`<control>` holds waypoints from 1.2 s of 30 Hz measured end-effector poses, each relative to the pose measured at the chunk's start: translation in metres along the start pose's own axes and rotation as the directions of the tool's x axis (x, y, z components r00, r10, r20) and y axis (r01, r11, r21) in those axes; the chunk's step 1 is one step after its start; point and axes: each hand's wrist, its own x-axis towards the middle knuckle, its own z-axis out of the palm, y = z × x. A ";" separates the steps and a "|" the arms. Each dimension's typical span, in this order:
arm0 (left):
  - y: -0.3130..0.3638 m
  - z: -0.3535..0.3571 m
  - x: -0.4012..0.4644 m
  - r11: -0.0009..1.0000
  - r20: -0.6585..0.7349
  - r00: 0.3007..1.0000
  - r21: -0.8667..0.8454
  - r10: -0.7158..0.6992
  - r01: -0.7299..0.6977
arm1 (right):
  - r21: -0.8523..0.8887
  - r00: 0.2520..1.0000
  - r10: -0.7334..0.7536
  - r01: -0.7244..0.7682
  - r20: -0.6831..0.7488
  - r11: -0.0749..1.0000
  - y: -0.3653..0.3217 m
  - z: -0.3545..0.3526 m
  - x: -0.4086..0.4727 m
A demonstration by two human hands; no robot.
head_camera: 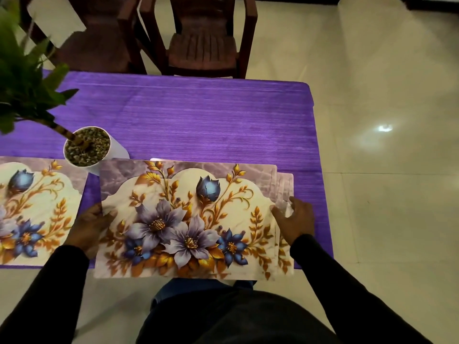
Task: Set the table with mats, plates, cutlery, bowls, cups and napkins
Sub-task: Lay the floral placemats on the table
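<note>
A stack of several floral mats (188, 219) lies at the near edge of the purple-covered table (198, 120), its lower mats fanned out to the right. My left hand (92, 227) grips the left edge of the top mat, thumb on top. My right hand (294, 219) rests on the fanned right edges of the stack, fingers spread and lightly bent over them. Another single floral mat (34, 214) lies flat on the table at the near left.
A white pot with pebbles and a leafy plant (87, 147) stands just behind the mats at the left. Two dark brown chairs (203, 43) are at the far side. The table's right edge (320, 170) drops to a glossy tiled floor.
</note>
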 end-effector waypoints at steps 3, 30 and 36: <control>-0.003 0.004 0.001 0.996 0.027 0.999 -0.077 -0.035 0.037 | 0.251 0.991 0.047 -0.078 0.127 0.965 -0.008 -0.003 0.000; -0.040 0.142 -0.128 0.988 -0.595 0.789 -0.095 -0.155 0.123 | 0.695 0.953 0.022 -0.238 0.304 0.678 0.026 -0.076 0.028; -0.046 0.181 -0.158 0.822 -0.030 0.889 -0.395 -0.458 0.410 | 0.772 0.960 0.051 -0.252 0.274 0.584 0.024 -0.088 0.041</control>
